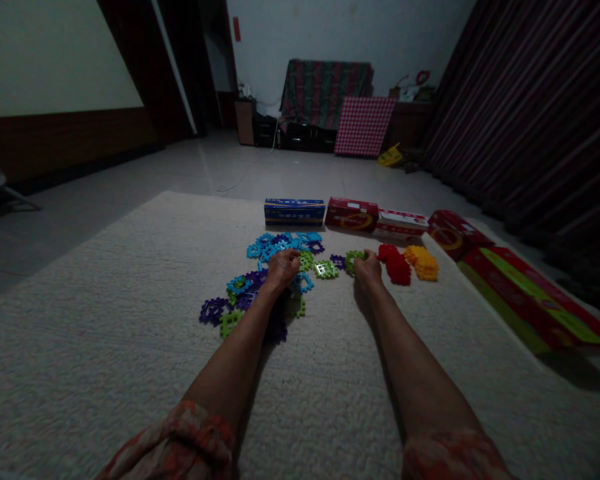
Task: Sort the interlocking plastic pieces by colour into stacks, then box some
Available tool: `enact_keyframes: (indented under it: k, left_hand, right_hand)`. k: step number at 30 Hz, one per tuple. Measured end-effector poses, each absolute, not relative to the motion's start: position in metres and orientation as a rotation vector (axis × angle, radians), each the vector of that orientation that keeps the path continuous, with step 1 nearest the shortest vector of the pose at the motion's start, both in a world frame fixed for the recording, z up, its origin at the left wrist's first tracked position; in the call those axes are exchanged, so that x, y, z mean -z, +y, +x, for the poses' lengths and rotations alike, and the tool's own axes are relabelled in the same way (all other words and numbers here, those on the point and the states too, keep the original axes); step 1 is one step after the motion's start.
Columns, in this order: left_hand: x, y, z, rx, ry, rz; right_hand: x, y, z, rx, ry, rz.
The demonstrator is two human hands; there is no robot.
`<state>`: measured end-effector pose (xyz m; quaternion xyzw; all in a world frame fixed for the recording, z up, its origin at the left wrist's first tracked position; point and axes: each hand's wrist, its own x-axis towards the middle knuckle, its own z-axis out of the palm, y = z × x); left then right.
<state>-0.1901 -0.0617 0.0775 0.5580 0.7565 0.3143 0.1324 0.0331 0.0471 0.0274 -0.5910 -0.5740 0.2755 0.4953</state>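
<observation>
My left hand (283, 268) reaches over a mixed pile of lattice-like plastic building pieces, its fingers closed at the edge of a green piece (307, 261). Opposite it, my right hand (369, 268) has its fingers closed on another green piece (351, 262). Between the hands a light green piece (326, 269) lies flat on the mat, and a purple piece (337, 261) touches or nearly touches the right-hand piece. Blue pieces (273, 249) lie beyond my left hand. Purple pieces (214, 311) and a green piece (230, 323) spread towards me, partly hidden by my left forearm.
A red stack (398, 267) and a yellow stack (422, 263) of pieces sit right of my right hand. Behind stand a blue box (294, 213), a red box (351, 215) and a white-topped box (401, 224). Larger red-green boxes (535, 293) line the right edge of the pale mat (145, 280).
</observation>
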Motion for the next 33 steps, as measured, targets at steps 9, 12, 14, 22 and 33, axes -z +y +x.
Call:
enact_keyframes:
  k: [9, 12, 14, 22, 33]
  left_hand:
    - [-0.084, -0.083, -0.226, -1.025, 2.215, 1.474]
    - [-0.081, -0.098, -0.252, -1.093, 2.249, 1.405]
    - [-0.079, -0.110, -0.267, -1.109, 2.289, 1.356]
    - [-0.069, -0.159, -0.291, -0.819, 2.520, 1.345]
    - [-0.053, -0.181, -0.298, -0.675, 2.434, 1.517]
  right_hand:
    - [-0.030, -0.007, 0.012, -0.263, -1.736, -1.323]
    - [-0.027, -0.031, -0.012, -0.306, -1.844, -1.153]
    - [-0.025, -0.047, -0.028, -0.350, -1.895, -1.048]
    - [-0.019, -0.096, -0.063, -0.456, -1.981, -0.815]
    - [-0.047, -0.159, -0.093, -0.560, -2.342, -0.411]
